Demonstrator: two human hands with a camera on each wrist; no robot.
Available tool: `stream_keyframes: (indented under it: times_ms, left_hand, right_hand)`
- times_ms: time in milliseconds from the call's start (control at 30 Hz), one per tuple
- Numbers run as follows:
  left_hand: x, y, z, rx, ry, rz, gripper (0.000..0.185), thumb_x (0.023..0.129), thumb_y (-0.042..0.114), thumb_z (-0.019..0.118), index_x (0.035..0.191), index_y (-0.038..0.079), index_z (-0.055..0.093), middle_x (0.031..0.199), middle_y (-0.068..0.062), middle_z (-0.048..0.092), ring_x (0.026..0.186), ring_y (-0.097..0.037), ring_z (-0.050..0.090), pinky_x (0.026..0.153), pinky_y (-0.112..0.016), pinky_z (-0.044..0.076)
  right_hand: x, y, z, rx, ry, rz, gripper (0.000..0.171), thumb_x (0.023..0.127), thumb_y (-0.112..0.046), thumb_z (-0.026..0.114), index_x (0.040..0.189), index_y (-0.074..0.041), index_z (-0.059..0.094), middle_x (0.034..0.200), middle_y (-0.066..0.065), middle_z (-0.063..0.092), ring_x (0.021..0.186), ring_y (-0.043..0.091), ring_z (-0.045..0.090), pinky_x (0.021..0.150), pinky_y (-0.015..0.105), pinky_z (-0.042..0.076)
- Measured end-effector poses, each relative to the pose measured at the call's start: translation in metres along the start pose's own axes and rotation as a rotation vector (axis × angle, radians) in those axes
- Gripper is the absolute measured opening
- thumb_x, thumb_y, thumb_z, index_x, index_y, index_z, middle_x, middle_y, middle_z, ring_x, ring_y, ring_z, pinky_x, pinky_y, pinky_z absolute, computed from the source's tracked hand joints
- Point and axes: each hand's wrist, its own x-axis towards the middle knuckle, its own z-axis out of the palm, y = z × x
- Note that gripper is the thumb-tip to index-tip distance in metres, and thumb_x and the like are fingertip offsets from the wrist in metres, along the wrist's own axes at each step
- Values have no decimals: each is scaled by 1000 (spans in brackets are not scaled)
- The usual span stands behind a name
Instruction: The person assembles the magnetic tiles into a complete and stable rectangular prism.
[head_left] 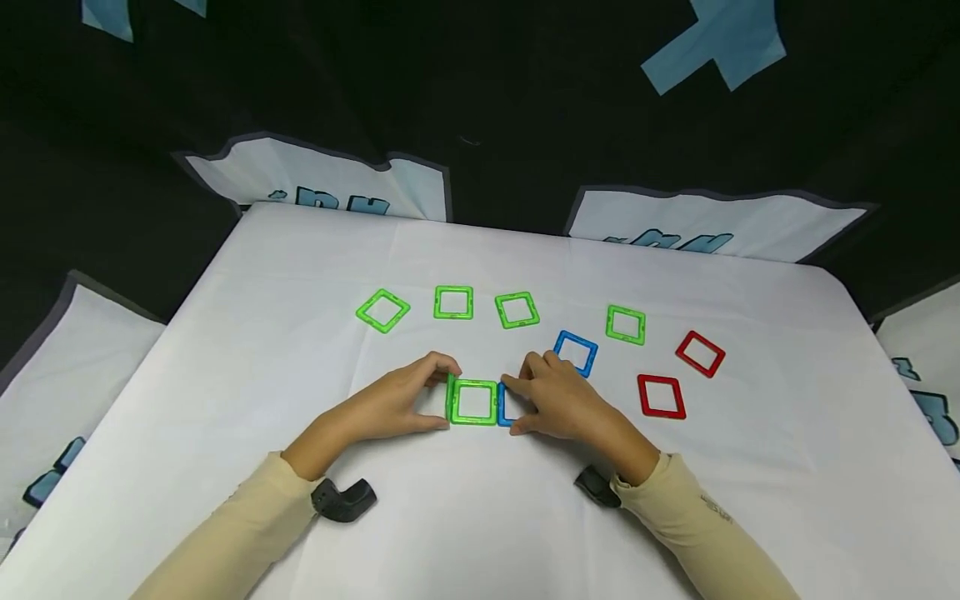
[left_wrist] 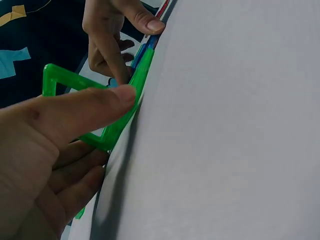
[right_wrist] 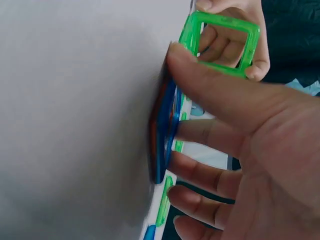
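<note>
White cloth (head_left: 480,517) spread flat, with a black curtain (head_left: 510,117) hung behind. Between the bent thumb and fingers of the left hand (head_left: 397,402), gripped by its near and far ends: an upright green square (head_left: 449,398), standing along the left side of a flat green square (head_left: 475,421). At the right hand (head_left: 558,396), a similar pinch, thumb near and fingers curled beyond, around a flat blue square (head_left: 502,406), partly covered, apparently edge to edge with the flat green square.

Could topple, that upright piece, with any slackening of the left pinch, being balanced on a narrow edge. Might also buckle upward at the green-blue seam under too hard a push from the right, or slip crooked with an uneven pull.

As for containers, none in view; only open frames, with cloth showing through the middles.

Just past the right knuckles, another blue square (head_left: 590,359). Farther right, a near red square (head_left: 663,414) and a far red square (head_left: 694,362). Toward the back, three green squares (head_left: 453,316) in a loose row, and well to their right, a lone green square (head_left: 642,329).
</note>
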Motion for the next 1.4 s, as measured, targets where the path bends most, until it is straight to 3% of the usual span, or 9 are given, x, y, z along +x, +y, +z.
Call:
stream_keyframes:
  times_ms: [167, 233, 333, 533, 667, 800, 1067, 1267, 1400]
  left_hand:
    - [3, 3, 4, 22, -13, 3, 57, 76, 17, 74, 121, 15, 38, 123, -1, 51, 116, -12, 50, 101, -31, 39]
    - [4, 3, 5, 28, -12, 18, 57, 76, 17, 73, 121, 14, 38, 123, -1, 51, 116, -13, 50, 101, -31, 39]
    - [1, 3, 4, 30, -7, 17, 57, 76, 17, 74, 121, 15, 38, 123, -1, 50, 116, -12, 49, 101, -30, 39]
    - [-3, 2, 6, 31, -6, 22, 58, 76, 17, 74, 121, 14, 38, 121, -1, 50, 114, -13, 50, 99, -32, 40]
    - [-4, 2, 8, 35, -5, 31, 58, 76, 17, 74, 121, 14, 38, 121, -1, 50, 113, -13, 50, 98, -32, 40]
    - [-6, 3, 6, 42, 0, 35, 57, 76, 17, 73, 120, 14, 38, 121, -1, 50, 113, -12, 50, 99, -31, 40]
    - [-6, 5, 0, 60, 4, 8, 58, 76, 17, 73, 122, 14, 37, 123, -1, 49, 115, -14, 49, 100, -33, 39]
    - [-6, 7, 1, 67, 2, 2, 58, 77, 17, 73, 123, 12, 37, 125, -2, 46, 117, -16, 49, 100, -34, 39]
    - [-6, 8, 2, 64, 3, 3, 59, 77, 17, 72, 124, 12, 36, 125, -4, 40, 117, -18, 50, 99, -32, 41]
  right_hand:
    - [7, 6, -16, 22, -132, -24, 60, 77, -49, 66, 125, -14, 57, 103, 4, 54, 92, 19, 41, 77, 32, 38]
    - [19, 7, -29, 13, -185, -43, 49, 86, -42, 59, 125, -14, 57, 107, 7, 57, 99, 23, 44, 81, 36, 40]
    - [51, 1, -48, -21, -177, -79, 39, 93, -31, 52, 128, -13, 54, 120, 11, 56, 113, 30, 44, 93, 43, 40]
    - [126, -25, -62, -125, -67, -170, 60, 89, -32, 59, 142, -21, 34, 147, 6, 30, 138, 33, 20, 109, 50, 25]
    - [166, -37, -53, -213, -95, -277, 70, 86, -39, 60, 145, -26, 24, 153, -2, 16, 141, 31, 6, 110, 51, 20]
    - [189, -46, -44, -232, -162, -332, 68, 87, -41, 58, 145, -30, 23, 152, -10, 16, 142, 28, -1, 112, 51, 15]
    - [192, -52, -41, -350, -160, -311, 56, 91, -43, 50, 142, -33, 29, 147, -12, 30, 141, 24, 8, 113, 43, 18]
    - [174, -50, -41, -374, -149, -292, 54, 90, -45, 49, 140, -30, 35, 144, -10, 37, 134, 24, 23, 107, 38, 25]
    - [155, -43, -43, -348, -153, -248, 41, 93, -42, 46, 133, -31, 46, 138, -9, 45, 132, 22, 27, 106, 38, 25]
